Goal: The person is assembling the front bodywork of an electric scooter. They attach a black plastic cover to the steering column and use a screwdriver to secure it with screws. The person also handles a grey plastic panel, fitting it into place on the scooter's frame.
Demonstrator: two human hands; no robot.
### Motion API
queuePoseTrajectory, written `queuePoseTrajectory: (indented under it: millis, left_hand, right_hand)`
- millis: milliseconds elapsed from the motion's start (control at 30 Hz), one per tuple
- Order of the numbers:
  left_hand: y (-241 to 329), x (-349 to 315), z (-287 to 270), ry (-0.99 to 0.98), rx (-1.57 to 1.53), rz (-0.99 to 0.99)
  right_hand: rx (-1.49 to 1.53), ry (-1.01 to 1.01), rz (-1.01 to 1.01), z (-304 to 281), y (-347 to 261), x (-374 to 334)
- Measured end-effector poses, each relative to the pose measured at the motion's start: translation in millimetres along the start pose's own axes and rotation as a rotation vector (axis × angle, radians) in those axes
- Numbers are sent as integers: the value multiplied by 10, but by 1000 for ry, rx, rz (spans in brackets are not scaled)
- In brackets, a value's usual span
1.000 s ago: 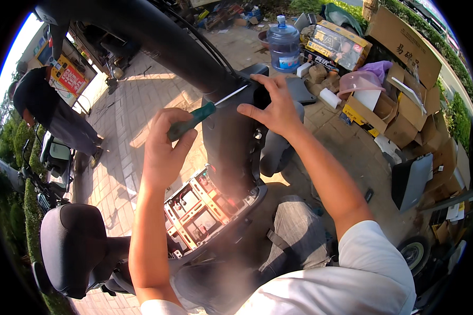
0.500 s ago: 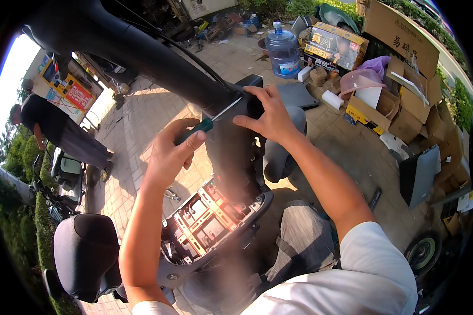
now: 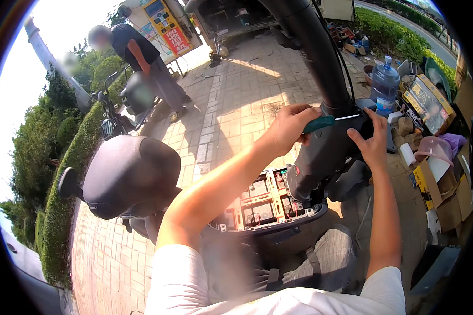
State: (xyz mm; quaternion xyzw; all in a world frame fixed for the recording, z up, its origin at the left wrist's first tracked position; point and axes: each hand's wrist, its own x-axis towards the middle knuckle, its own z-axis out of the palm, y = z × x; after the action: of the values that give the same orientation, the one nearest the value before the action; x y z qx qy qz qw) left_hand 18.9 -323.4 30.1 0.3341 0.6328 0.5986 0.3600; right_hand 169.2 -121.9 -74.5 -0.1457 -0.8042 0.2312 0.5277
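A screwdriver [image 3: 319, 124] with a green handle and thin metal shaft is gripped in my left hand [image 3: 291, 128], its fingers closed round the handle. The shaft points right, with its tip at the top of a scooter's black plastic front cover [image 3: 320, 152], beside the steering column [image 3: 326, 68]. My right hand [image 3: 374, 139] holds the cover's right side, thumb and forefinger apart on either side of the dark part. Whatever the tip touches is too small to make out. Below, an open compartment [image 3: 263, 202] shows batteries under orange metal brackets.
The scooter's dark seat [image 3: 134, 176] is at left. Farther off, a person [image 3: 142, 58] stands beside another two-wheeler [image 3: 113, 118]. A blue water jug [image 3: 384, 86], cardboard boxes [image 3: 449, 205] and a pink basin [image 3: 433, 149] sit at right. A hedge [image 3: 71, 194] runs along the left.
The view has swung left, so scooter and hands appear farther right and more of the seat shows. My left hand still holds the screwdriver, and my right hand remains at the cover.
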Motion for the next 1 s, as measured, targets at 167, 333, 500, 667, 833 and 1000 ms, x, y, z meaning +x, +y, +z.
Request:
queuePoseTrajectory:
  millis: [167, 333, 500, 667, 833, 1000]
  left_hand:
    - [68, 56, -110, -156, -202, -382]
    - [-37, 26, -92, -55, 1198, 795]
    - [11, 6, -29, -62, 623, 368]
    - [160, 65, -60, -124, 663, -95]
    - [57, -3, -30, -21, 1250, 735]
    - [58, 76, -66, -129, 487, 78]
  right_hand:
    - [15, -25, 45, 10, 73, -4]
    - [6, -37, 25, -2, 113, -16]
    - [-29, -39, -1, -25, 102, -6]
    - [-39, -43, -12, -42, 79, -10]
    - [-24, -43, 5, -35, 78, -29]
    - [-23, -46, 2, -27, 122, -24]
